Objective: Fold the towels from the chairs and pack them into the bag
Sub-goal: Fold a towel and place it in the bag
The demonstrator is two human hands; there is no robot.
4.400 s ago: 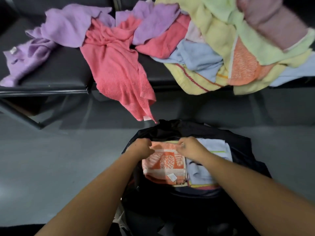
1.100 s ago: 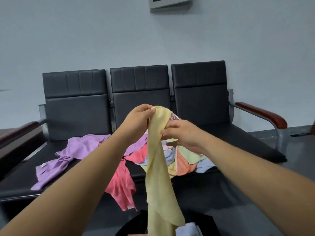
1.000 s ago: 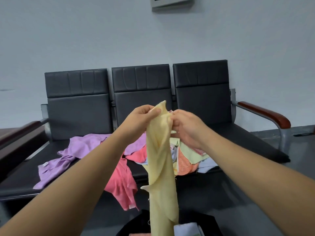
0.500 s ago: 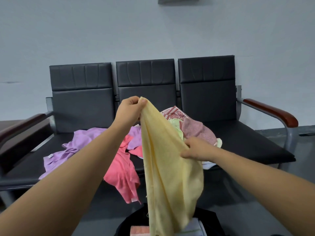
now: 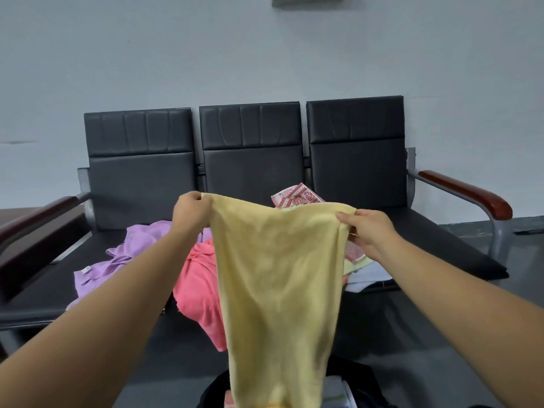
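Since half a second ago the right hand [image 5: 368, 234] has climbed from the towel's side edge to its top corner, and the yellow towel [image 5: 276, 284] now hangs spread flat rather than bunched. I log the items left to right.

1. left armrest [image 5: 38, 222]: dark wood on grey metal, at the end of the chairs [image 5: 250, 160], a black three-seat row against a pale wall [image 5: 265, 54].
2. purple towel [image 5: 129, 254]: crumpled on the left seat, with a small white tag [image 5: 86, 270] at its near corner.
3. left hand [image 5: 191, 212]: raised, fingers curled, pinching the yellow towel's top left corner.
4. pink towel [image 5: 200, 290]: draped over the front edge of the middle seat, partly behind the yellow towel.
5. yellow towel: held in the air in front of the chairs, top edge stretched between both hands, lower end hanging over the bag.
6. bag [image 5: 368, 384]: black, on the floor [image 5: 382, 334] at the bottom of my view, mostly hidden by the yellow towel. I see slivers of folded towels [image 5: 337, 391] inside.
7. patterned red-and-white towel [image 5: 300, 197]: on the pile, showing above the yellow towel's top edge.
8. right hand: well apart from the left, fingers clamped on the top right corner.
9. pale blue towel [image 5: 365, 275]: at the front edge of the right seat, below the right hand.
10. right armrest [image 5: 465, 192]: reddish wood on grey metal.
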